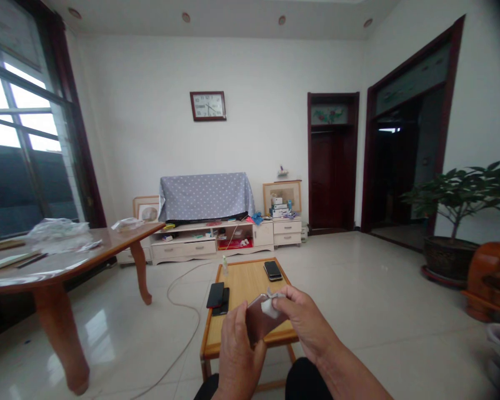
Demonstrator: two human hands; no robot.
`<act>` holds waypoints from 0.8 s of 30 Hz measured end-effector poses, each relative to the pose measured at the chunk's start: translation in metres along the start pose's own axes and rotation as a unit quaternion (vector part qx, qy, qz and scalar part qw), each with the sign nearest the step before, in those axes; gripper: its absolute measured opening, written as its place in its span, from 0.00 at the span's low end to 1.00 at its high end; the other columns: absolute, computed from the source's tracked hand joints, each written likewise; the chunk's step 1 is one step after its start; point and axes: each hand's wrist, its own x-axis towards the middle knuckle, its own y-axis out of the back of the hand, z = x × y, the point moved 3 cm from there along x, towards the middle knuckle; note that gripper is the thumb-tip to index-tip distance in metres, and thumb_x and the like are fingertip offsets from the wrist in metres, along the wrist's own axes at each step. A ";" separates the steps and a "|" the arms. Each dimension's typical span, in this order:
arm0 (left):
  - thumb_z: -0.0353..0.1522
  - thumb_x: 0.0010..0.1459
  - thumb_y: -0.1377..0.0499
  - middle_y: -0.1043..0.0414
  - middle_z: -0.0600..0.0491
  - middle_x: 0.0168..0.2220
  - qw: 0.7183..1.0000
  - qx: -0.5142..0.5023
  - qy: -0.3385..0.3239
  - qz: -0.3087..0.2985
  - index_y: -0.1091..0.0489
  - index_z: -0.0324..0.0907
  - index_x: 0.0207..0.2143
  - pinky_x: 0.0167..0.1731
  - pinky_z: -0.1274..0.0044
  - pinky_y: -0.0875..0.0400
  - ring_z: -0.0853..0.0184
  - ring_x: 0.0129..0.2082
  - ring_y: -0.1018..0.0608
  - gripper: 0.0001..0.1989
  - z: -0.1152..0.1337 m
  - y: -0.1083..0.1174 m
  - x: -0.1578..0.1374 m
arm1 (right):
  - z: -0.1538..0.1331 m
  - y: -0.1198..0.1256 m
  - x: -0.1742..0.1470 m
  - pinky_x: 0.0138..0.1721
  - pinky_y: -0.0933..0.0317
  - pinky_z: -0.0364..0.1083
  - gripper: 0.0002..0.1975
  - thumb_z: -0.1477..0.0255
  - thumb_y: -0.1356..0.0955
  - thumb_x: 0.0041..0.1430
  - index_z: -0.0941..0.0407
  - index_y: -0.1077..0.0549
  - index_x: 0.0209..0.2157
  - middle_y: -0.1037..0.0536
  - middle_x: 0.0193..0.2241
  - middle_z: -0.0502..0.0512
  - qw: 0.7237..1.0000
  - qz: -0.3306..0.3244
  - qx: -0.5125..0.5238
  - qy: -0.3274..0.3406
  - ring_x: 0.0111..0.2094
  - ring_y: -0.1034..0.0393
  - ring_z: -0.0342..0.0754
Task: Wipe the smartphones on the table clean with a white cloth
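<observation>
Spotting, way out at ten o'clock from the pinkish phone (259,324), a big wooden table (127,238) strewn with clear plastic (60,233)! Tracking inward, same direction, to two overlapping dark phones (216,295) by the left edge of the low table (249,273). At eleven, catching a small bottle (224,268), upright near the far left corner. Down to eight, picking up the left hand (238,341), with thumb and fingers clamped on the phone's edges, holding it tilted over the low table's near half. At twelve, spying a black phone (272,270) lying near the far end. At three, meeting the right hand (298,311), pinching a crumpled white scrap (270,309) across the phone. Swinging wide to two for a leafy potted plant (462,191).
</observation>
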 end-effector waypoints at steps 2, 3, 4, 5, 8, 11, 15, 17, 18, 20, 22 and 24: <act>0.26 0.55 0.41 0.35 0.41 0.58 1.000 0.011 -0.017 -0.016 0.49 0.43 0.67 0.57 0.55 0.32 0.51 0.60 0.33 0.38 0.005 -0.002 -0.003 | -0.003 -0.003 0.003 0.34 0.45 0.45 0.07 0.66 0.30 0.51 0.56 0.26 0.28 0.24 0.25 0.48 1.000 -0.004 0.002 -0.001 0.29 0.35 0.46; 0.27 0.55 0.41 0.35 0.41 0.58 0.999 0.015 -0.022 -0.020 0.48 0.43 0.67 0.57 0.55 0.33 0.51 0.61 0.33 0.38 0.006 -0.003 -0.004 | -0.004 -0.004 0.004 0.33 0.45 0.45 0.07 0.66 0.30 0.51 0.56 0.26 0.29 0.24 0.25 0.48 1.000 -0.009 0.003 -0.002 0.28 0.36 0.45; 0.27 0.55 0.41 0.35 0.41 0.58 0.999 0.017 -0.025 -0.022 0.47 0.43 0.66 0.57 0.55 0.33 0.51 0.61 0.33 0.37 0.007 -0.003 -0.005 | -0.004 -0.005 0.004 0.33 0.46 0.45 0.07 0.66 0.30 0.51 0.56 0.26 0.29 0.24 0.25 0.48 1.000 -0.015 0.004 -0.003 0.28 0.36 0.45; 0.26 0.55 0.41 0.35 0.41 0.58 0.999 0.015 -0.026 -0.022 0.47 0.43 0.66 0.57 0.55 0.33 0.51 0.60 0.33 0.37 0.006 -0.003 -0.005 | -0.004 -0.005 0.003 0.33 0.46 0.45 0.07 0.66 0.30 0.52 0.56 0.26 0.29 0.25 0.25 0.48 1.000 -0.020 0.005 -0.004 0.28 0.36 0.45; 0.26 0.54 0.41 0.35 0.41 0.58 1.000 0.000 -0.007 -0.010 0.47 0.41 0.66 0.57 0.57 0.32 0.53 0.60 0.32 0.37 -0.001 0.001 -0.001 | 0.001 -0.002 -0.002 0.35 0.45 0.45 0.07 0.67 0.31 0.53 0.56 0.27 0.28 0.25 0.25 0.48 1.000 -0.016 0.005 0.003 0.30 0.36 0.46; 0.26 0.54 0.40 0.36 0.40 0.58 1.000 -0.007 0.024 0.015 0.49 0.40 0.66 0.57 0.56 0.32 0.52 0.60 0.32 0.38 -0.007 0.006 0.006 | 0.006 0.002 -0.005 0.39 0.43 0.45 0.06 0.68 0.31 0.53 0.56 0.28 0.27 0.24 0.28 0.49 1.000 -0.004 -0.011 0.017 0.34 0.34 0.47; 0.25 0.53 0.41 0.37 0.40 0.59 0.999 -0.022 0.024 0.010 0.51 0.42 0.67 0.57 0.54 0.33 0.51 0.61 0.33 0.40 -0.001 0.005 0.008 | 0.003 0.001 -0.001 0.38 0.42 0.45 0.07 0.66 0.31 0.56 0.55 0.27 0.30 0.24 0.29 0.50 0.997 0.003 -0.045 0.057 0.34 0.34 0.48; 0.24 0.53 0.41 0.37 0.40 0.60 1.000 -0.029 0.010 -0.007 0.51 0.42 0.67 0.57 0.55 0.32 0.52 0.61 0.33 0.40 0.004 0.003 0.006 | -0.001 -0.001 0.003 0.36 0.42 0.45 0.08 0.65 0.31 0.57 0.55 0.26 0.30 0.25 0.28 0.50 0.992 0.023 -0.090 0.089 0.33 0.34 0.48; 0.24 0.53 0.41 0.37 0.40 0.60 1.000 -0.027 0.007 -0.015 0.51 0.42 0.67 0.57 0.56 0.32 0.53 0.61 0.33 0.40 0.006 0.002 0.005 | -0.002 -0.001 0.004 0.36 0.42 0.45 0.08 0.65 0.31 0.58 0.55 0.26 0.31 0.24 0.28 0.50 0.987 0.035 -0.120 0.105 0.33 0.34 0.48; 0.25 0.53 0.41 0.37 0.40 0.60 1.000 -0.014 0.012 -0.017 0.51 0.41 0.67 0.58 0.57 0.32 0.54 0.60 0.33 0.40 0.005 0.003 0.005 | -0.001 -0.001 0.006 0.38 0.41 0.46 0.08 0.65 0.32 0.58 0.55 0.25 0.32 0.23 0.31 0.52 0.971 0.055 -0.186 0.139 0.35 0.32 0.49; 0.25 0.52 0.41 0.37 0.41 0.60 1.000 0.005 0.023 -0.016 0.50 0.41 0.67 0.58 0.57 0.33 0.54 0.60 0.33 0.40 0.002 0.005 0.006 | 0.002 0.001 0.006 0.41 0.41 0.46 0.07 0.67 0.32 0.58 0.55 0.24 0.32 0.22 0.33 0.53 0.952 0.071 -0.243 0.171 0.38 0.31 0.51; 0.24 0.52 0.41 0.36 0.41 0.59 0.999 0.023 0.025 -0.017 0.50 0.41 0.67 0.58 0.57 0.33 0.54 0.60 0.32 0.41 -0.001 0.008 0.007 | 0.006 0.003 0.005 0.42 0.41 0.47 0.06 0.68 0.32 0.57 0.55 0.23 0.34 0.22 0.35 0.54 0.937 0.083 -0.281 0.192 0.39 0.30 0.51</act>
